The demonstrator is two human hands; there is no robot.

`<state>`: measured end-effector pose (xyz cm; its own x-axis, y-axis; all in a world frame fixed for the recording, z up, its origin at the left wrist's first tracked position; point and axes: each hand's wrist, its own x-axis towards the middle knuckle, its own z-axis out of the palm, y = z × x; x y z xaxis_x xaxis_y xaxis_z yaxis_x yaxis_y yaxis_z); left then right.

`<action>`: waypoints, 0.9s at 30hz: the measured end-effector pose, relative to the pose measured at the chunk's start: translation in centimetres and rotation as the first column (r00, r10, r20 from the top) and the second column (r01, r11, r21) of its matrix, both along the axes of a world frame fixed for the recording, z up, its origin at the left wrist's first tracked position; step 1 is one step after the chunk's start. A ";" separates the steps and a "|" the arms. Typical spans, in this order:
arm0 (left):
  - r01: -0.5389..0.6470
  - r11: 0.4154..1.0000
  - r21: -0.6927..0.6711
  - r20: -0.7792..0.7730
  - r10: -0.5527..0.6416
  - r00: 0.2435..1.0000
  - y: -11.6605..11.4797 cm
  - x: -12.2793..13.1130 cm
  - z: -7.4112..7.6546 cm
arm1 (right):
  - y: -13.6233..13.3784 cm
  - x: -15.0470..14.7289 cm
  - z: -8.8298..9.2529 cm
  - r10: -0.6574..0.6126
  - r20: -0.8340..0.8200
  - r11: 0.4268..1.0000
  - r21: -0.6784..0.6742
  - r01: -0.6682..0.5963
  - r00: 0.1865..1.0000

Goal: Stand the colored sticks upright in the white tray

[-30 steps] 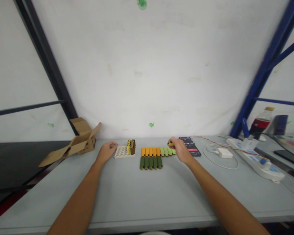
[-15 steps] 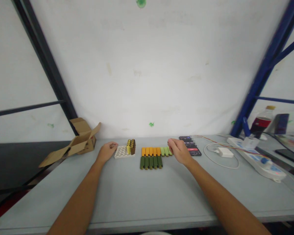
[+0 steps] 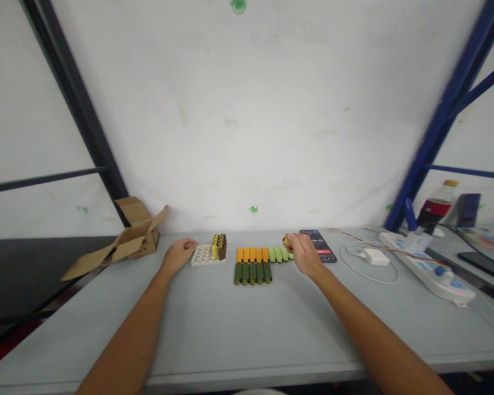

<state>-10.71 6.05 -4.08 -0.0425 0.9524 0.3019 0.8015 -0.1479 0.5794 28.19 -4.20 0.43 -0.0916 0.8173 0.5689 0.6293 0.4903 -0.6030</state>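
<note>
White tray (image 3: 201,259): left of the tabletop's (image 3: 247,329) middle, toward its far edge; the left part shows bare pockets.
Standing rows: the yellow row (image 3: 215,252) and the brown row (image 3: 223,252) stand upright side by side at the tray's right end.
Left hand (image 3: 180,257): at the tray's left edge, fingers loosely curled inward; whether it presses on the tray I cannot tell. Light, steady contact there would likely stop the tray sliding.
Right hand (image 3: 303,254): the grip is closed, thumb against fingers, around a small yellowish piece (image 3: 286,241); only its end shows, so its lie is unclear. The hand covers the right end of the light green row.
Lying rows: the orange row (image 3: 252,254) and the light green row (image 3: 277,254) run side by side; the dark green row (image 3: 253,273) lies just nearer the tabletop's front edge.
Handling: pinching near one end should leave the other free to line up; a straight lift probably spares the neighbours a nudge.
Phone (image 3: 328,255): just beside the right hand, so the wrist wants room.
</note>
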 end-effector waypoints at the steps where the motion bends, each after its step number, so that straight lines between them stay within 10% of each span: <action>1: 0.002 1.000 -0.004 -0.003 -0.002 1.000 0.0 0.0 0.0 | 0.0 -0.1 0.0 -0.002 0.010 1.000 -0.001 0.002 1.000; 27: -0.010 1.000 -0.013 -0.005 0.010 1.000 0.2 -0.2 -0.3 | -1.0 -1.2 0.5 -0.069 0.150 0.997 -0.026 0.073 0.986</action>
<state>-10.88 6.30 -4.33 -0.0507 0.9557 0.2898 0.8058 -0.1323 0.5772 26.97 -5.23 0.92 -0.1142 0.8421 0.5271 0.7455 0.4233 -0.5148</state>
